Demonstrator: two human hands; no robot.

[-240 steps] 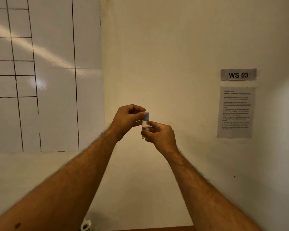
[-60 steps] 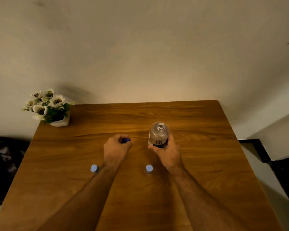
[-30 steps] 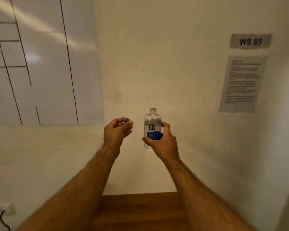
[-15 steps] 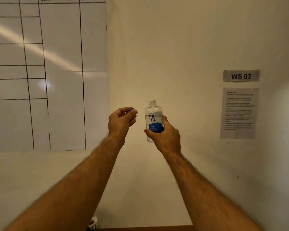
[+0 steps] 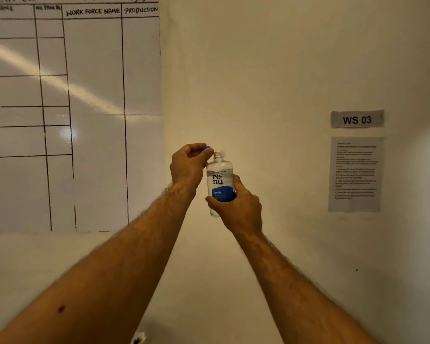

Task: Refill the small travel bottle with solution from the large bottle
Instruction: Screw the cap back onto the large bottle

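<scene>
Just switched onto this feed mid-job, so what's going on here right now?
A person is holding the large bottle upright in the right hand, out in front of a wall. Its neck is open, with no cap on it. The left hand pinches a small blue cap in its fingers right beside the bottle's mouth, just to its left. The small travel bottle is not in view, so no pouring is going on at this moment.

Dim warm light, glare streak + hotspot on whiteboard (image 5: 72, 120), wide-angle bend at edges, sheet (image 5: 355, 173) txt blurred
</scene>
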